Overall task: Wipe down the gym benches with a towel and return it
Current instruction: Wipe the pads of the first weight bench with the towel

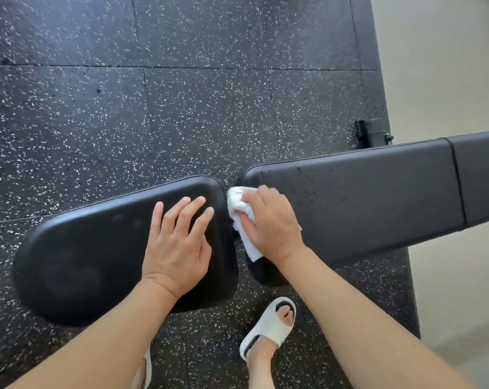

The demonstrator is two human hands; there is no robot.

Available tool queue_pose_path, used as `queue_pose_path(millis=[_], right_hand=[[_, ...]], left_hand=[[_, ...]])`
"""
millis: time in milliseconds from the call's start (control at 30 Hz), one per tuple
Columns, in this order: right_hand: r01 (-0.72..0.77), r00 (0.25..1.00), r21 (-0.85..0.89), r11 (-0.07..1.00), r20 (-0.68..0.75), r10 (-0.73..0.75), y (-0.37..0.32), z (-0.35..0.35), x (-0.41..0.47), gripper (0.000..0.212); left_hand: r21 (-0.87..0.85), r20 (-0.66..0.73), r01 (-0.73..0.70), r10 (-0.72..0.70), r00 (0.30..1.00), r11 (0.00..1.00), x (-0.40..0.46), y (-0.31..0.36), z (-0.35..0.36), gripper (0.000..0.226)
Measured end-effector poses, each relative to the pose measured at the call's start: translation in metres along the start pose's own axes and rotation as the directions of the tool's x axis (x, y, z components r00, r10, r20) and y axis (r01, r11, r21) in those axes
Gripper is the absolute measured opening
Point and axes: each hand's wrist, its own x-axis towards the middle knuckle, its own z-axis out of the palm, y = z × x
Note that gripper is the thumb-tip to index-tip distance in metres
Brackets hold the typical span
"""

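The right hand (271, 223) presses down on a bunched white towel (242, 217), fingers curled over it so the cloth is held between palm and pad. The left hand (176, 242) lies flat and empty, fingers straight and spread, on the seat pad (83, 262) just beside the right hand. The towel sits under the right hand at the near end of the long back pad (364, 197), right at the gap between the two pads, with a tail of cloth trailing out toward the wrist.

The towel looks small, light and soft; it should crumple to any shape, so a loose handful at its middle, with the loose tail gathered in, seems the best hold. The pads look smooth and slightly glossy, so the cloth will probably slide easily under light pressure.

Beyond the hands, speckled black rubber floor (181, 108) surrounds the bench, and a white sandal (271, 327) stands below the right hand.
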Motion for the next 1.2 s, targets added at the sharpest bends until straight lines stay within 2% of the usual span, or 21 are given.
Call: queue_pose_path(millis=[100,233,500,567,700,767,867,933,1067,1200], right_hand=[[0.018,0.998,0.048,0.999,-0.055,-0.015,0.004,0.003,0.045,0.016],[0.048,0.999,0.106,0.993,-0.028,-0.046,0.009,0.004,0.076,0.013],[0.183,0.983,0.180,0.967,-0.052,-0.177,0.039,-0.002,0.064,0.020],[0.152,0.987,0.180,0.972,-0.085,-0.138,0.071,-0.010,0.053,0.025],[-0.019,0.984,0.156,0.988,-0.174,0.046,0.156,-0.030,0.037,0.044],[-0.060,0.975,0.153,0.986,-0.201,0.090,0.171,-0.031,0.033,0.044],[-0.155,0.955,0.188,0.970,-0.222,0.195,0.157,-0.026,0.034,0.041],[-0.166,0.951,0.208,0.964,-0.226,0.212,0.132,-0.023,0.032,0.039],[-0.028,0.985,0.168,0.985,-0.165,0.056,0.054,0.002,0.024,0.022],[0.074,0.980,0.115,0.991,-0.192,-0.051,0.018,0.018,0.031,0.023]], left_hand=[[0.004,-0.016,0.001,-0.001,1.000,1.000,0.000,0.001,-0.001,0.050],[0.025,-0.007,0.015,-0.014,1.000,1.000,0.001,0.005,-0.004,0.050],[0.071,-0.005,0.020,-0.019,1.000,0.997,0.003,0.010,-0.006,0.051],[0.081,0.004,0.022,-0.022,1.000,0.996,0.003,0.010,-0.006,0.051],[0.110,0.005,0.014,-0.015,1.000,0.994,0.002,0.008,-0.004,0.051],[0.110,-0.005,0.017,-0.016,1.000,0.994,0.002,0.008,-0.003,0.051],[0.096,-0.010,0.021,-0.020,1.000,0.995,0.003,0.009,-0.004,0.051],[0.096,-0.005,0.020,-0.020,1.000,0.995,0.003,0.010,-0.006,0.051],[0.093,-0.014,0.024,-0.023,1.000,0.995,0.002,0.010,-0.006,0.051],[0.094,-0.024,0.017,-0.015,1.000,0.995,0.003,0.010,-0.007,0.051]])
